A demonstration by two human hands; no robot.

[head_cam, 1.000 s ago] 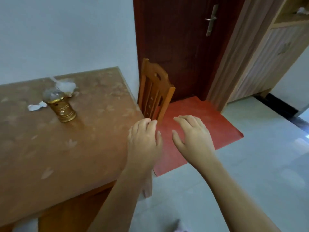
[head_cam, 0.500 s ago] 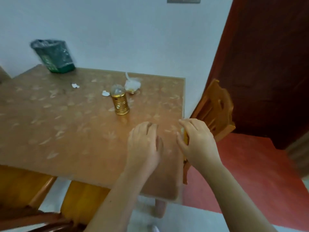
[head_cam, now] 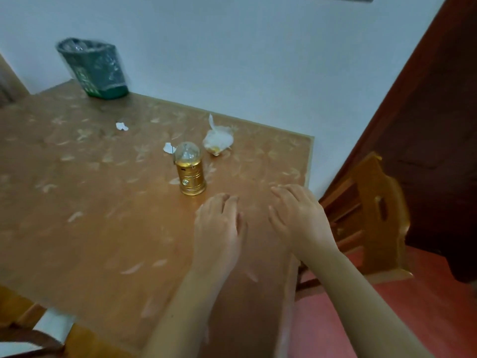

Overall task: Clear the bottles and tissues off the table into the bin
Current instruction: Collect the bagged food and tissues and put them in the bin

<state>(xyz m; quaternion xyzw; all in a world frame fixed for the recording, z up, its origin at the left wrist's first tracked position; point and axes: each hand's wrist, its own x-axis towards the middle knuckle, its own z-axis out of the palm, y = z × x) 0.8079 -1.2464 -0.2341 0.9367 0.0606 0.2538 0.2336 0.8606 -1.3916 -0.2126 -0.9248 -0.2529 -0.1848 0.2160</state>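
A gold bottle-like lantern with a clear domed top (head_cam: 189, 171) stands upright near the middle of the brown table (head_cam: 77, 202). Behind it to the right lies a crumpled white tissue bundle with something yellow in it (head_cam: 218, 140). Two small white tissue scraps lie further left, one beside the dome (head_cam: 168, 147) and one further back (head_cam: 121, 126). A green bin with a clear liner (head_cam: 95, 68) stands on the table's far left corner. My left hand (head_cam: 219, 228) and my right hand (head_cam: 296, 218) hover palm-down, empty, just in front of the gold bottle.
A white wall runs behind the table. A wooden chair (head_cam: 371, 210) stands at the table's right side, in front of a dark red door (head_cam: 426, 125). Red floor lies below on the right. Another chair seat shows at the bottom left (head_cam: 20, 316).
The view has swung left from the door and floor onto the table, bringing the bin into sight. Both hands stay empty and now hover over the table near the gold bottle.
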